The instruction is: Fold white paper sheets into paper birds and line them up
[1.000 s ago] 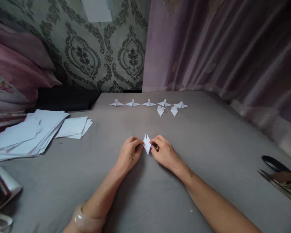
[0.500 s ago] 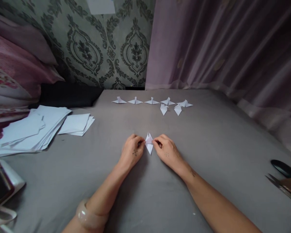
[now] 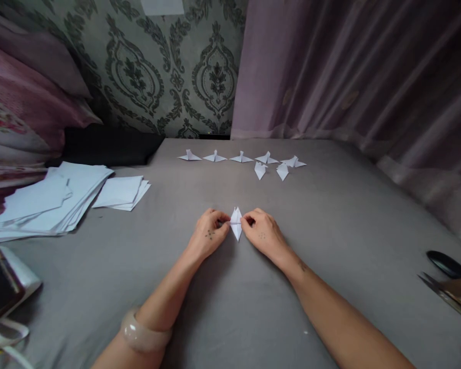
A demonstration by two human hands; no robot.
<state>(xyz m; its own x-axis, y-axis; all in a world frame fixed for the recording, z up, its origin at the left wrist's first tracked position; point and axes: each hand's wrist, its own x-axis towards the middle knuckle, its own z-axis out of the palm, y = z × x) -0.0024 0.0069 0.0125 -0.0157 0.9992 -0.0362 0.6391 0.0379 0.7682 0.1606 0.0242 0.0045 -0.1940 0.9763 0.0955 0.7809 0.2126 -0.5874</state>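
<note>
Between my two hands is a small folded white paper diamond (image 3: 236,230), its top point split in two. My left hand (image 3: 210,231) pinches its left corner between thumb and fingers. At the opposite corner, my right hand (image 3: 263,231) pinches the paper in the same way. A crease runs across its middle from one hand to the other. Farther back stands a row of white folded paper birds (image 3: 242,157), wings spread. Just in front of that row lie two more folded white pieces, one (image 3: 260,170) beside the other (image 3: 282,172).
On the left lie a big stack of white paper (image 3: 34,202) and a smaller stack of paper squares (image 3: 121,192). Scissors (image 3: 443,292) and a black object (image 3: 449,264) are at the right edge. A grey cloth (image 3: 349,230) covers the surface; a curtain (image 3: 292,66) hangs behind.
The upper part of the paper diamond looks changed, its pinkish flap no longer showing and a crease line now across the middle. Both hands keep their grip; the view has tilted slightly.
</note>
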